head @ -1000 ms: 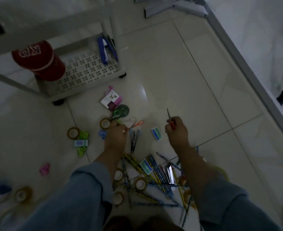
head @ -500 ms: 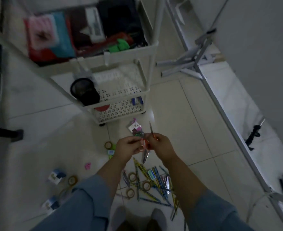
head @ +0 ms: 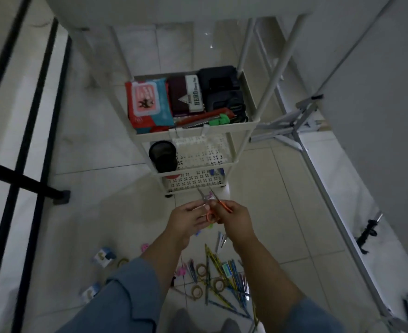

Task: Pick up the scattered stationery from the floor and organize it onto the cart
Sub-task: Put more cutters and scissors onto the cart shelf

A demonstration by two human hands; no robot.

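cart [head: 231,128]: white, three tiers, upright on pale floor tiles, straight ahead of the person.
orange-handled scissors [head: 210,215]: off the floor, in the air just in front of the cart's bottom tier; grey blades splayed and pointing toward the cart; one pair or two, cannot tell.
left hand [head: 188,219]: in front of the cart, at the left of the orange loop; fingers curled round the handle end, thumb on top.
right hand [head: 238,216]: in front of the cart, touching the other hand at the loop; thumb and fingers pinched on the straight orange part.
top tier: wipes pack [head: 147,102] at the cart's left side, dark red box [head: 183,97] lettered HERO in the middle, black case [head: 222,87] at the right; long red tool [head: 205,116] and green piece [head: 219,120] lying along the front wall.
middle tier: black mesh cup [head: 162,155] upright in the cart's front left corner.
bottom tier: blue items [head: 217,171] toward the cart's right side, partly hidden by the tier above.
pencils and pens [head: 210,254]: in a loose pile on the floor, well in front of the cart, between the forearms.
tape rolls [head: 201,269]: lying flat among that pile.
small boxes [head: 104,255]: on the floor, front-left of the cart, well apart from it.
grey metal stand [head: 292,126]: on the floor just right of the cart.
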